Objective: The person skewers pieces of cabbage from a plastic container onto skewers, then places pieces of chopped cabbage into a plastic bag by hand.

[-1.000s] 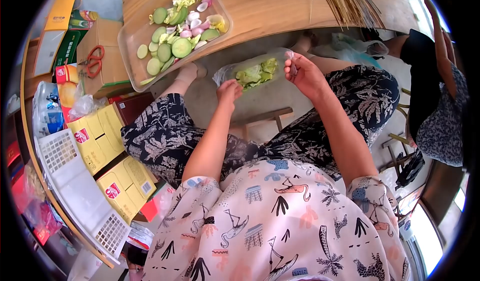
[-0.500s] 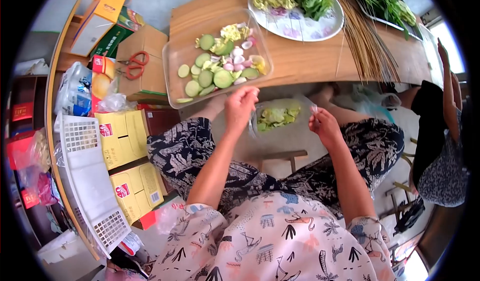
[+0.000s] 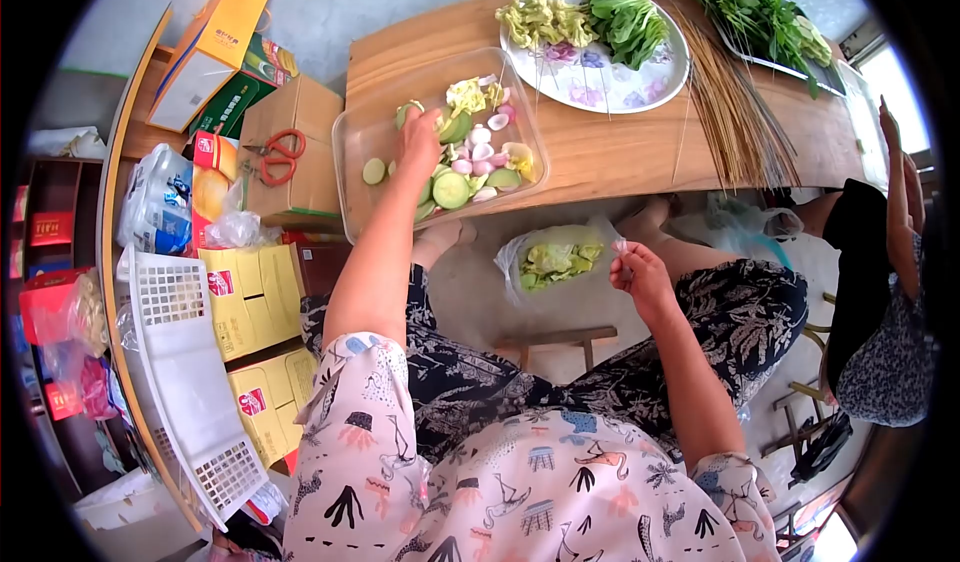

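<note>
My left hand reaches into a clear plastic tub, fingers curled down at a round green vegetable slice and seemingly pinching it. Around it lie more pale-green slices, peeled pink shallots and yellowish leafy pieces. Between my knees hangs a thin clear plastic bag with chopped yellow-green leaves inside. My right hand is closed on the gathered right edge of that bag.
The wooden table bears a white plate of leafy greens, thin sticks and a tray of herbs. Red scissors rest on a cardboard box at left. Another person sits at right.
My left hand has left the bag's side and moved up and left into the tub. My right hand keeps its hold on the bag. The view has tilted slightly upward.
</note>
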A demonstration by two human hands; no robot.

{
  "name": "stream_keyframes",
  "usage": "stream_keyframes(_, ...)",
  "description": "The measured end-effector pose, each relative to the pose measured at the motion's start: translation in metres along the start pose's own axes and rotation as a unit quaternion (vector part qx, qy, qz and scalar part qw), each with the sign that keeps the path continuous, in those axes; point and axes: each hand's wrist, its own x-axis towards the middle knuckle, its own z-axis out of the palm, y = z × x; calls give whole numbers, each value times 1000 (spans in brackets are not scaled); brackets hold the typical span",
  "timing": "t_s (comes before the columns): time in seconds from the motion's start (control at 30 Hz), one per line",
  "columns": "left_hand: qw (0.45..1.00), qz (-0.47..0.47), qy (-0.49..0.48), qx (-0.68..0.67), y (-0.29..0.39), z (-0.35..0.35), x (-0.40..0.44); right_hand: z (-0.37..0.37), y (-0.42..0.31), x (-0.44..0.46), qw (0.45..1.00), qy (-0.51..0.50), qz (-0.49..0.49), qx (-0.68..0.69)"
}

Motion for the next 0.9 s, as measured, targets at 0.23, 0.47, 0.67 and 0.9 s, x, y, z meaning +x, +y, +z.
stream_keyframes(0.23, 957, -157, 46, -239, -20, -14, -15, 4, 1, 1, 1000, -1, 5, -9)
stream_keyframes(0.47, 800, -334, 105, -487, -23, -50, 15, 4, 3, 3, 1000, -2, 13, -18)
stream_keyframes(0.67, 967, -242, -20, -78, -12, -36, 57, 5, 2, 5, 1000, 10, 11, -14)
stream_keyframes(0.9, 964, -205, -103, 139, -16, -18, 50, 6, 6, 6, 999, 13, 25, -25)
